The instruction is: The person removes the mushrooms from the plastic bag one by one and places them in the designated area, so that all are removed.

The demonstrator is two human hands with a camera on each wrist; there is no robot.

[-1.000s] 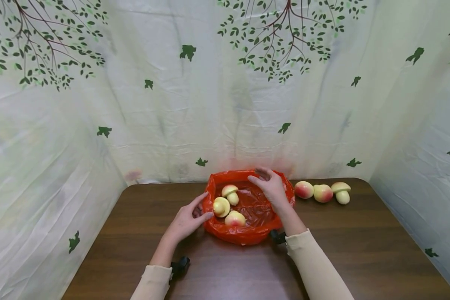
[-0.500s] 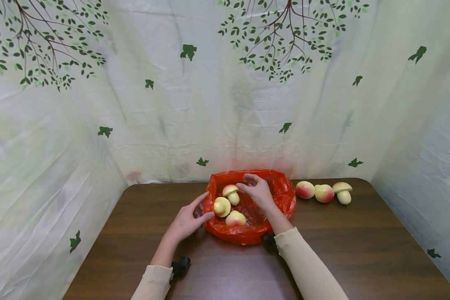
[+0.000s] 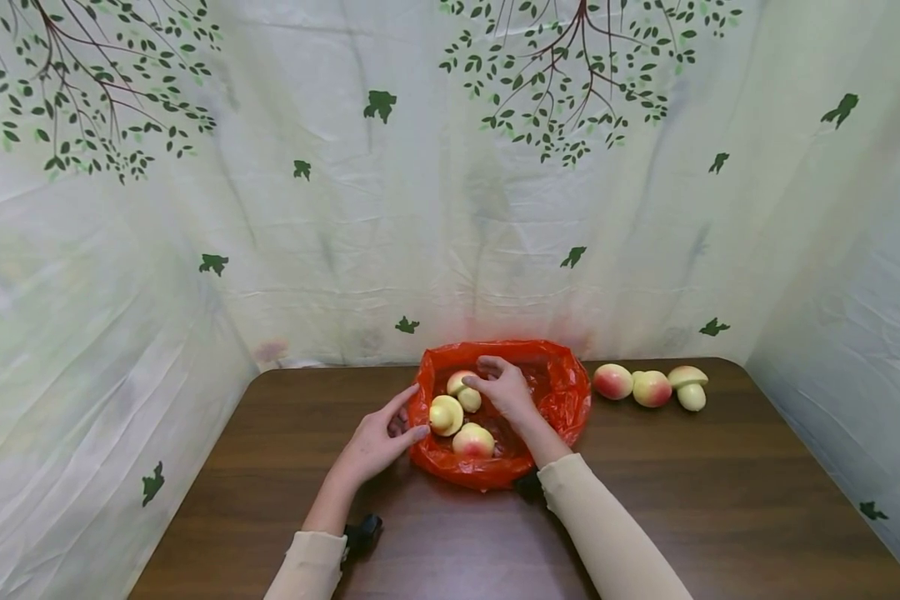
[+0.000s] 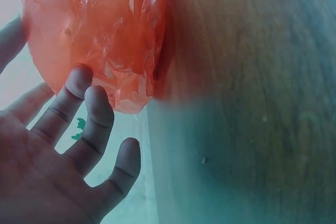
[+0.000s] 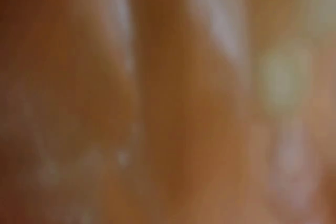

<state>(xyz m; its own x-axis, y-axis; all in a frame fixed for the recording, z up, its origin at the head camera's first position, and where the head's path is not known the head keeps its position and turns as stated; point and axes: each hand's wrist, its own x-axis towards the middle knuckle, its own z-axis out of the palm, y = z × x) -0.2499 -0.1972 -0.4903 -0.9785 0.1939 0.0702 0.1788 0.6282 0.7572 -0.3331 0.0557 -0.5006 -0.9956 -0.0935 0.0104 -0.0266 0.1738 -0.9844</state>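
Note:
In the head view, a red plastic bag [image 3: 468, 477] stands with its mouth spread wide on the brown table. Inside it lie a mushroom [image 3: 459, 382] at the back, a second mushroom [image 3: 446, 415] at the left and a rounded yellow-pink piece [image 3: 473, 441] in front. My left hand [image 3: 375, 442] rests at the bag's left side, fingers spread; the left wrist view shows its fingertips [image 4: 80, 80] against the plastic. My right hand [image 3: 506, 390] reaches over the bag's mouth, thumb and fingers apart, overlapping the back mushroom's edge. The right wrist view is a blur of orange folds.
To the right of the bag, near the table's back edge, lie two rounded yellow-pink pieces, one [image 3: 612, 382] beside the other [image 3: 652, 389], and a mushroom [image 3: 689, 387]. A leaf-printed curtain [image 3: 495, 208] rises behind the table [image 3: 720, 500].
My right hand has moved left and a little down, from the bag's right back rim to the back mushroom. My left hand has stayed at the bag's side.

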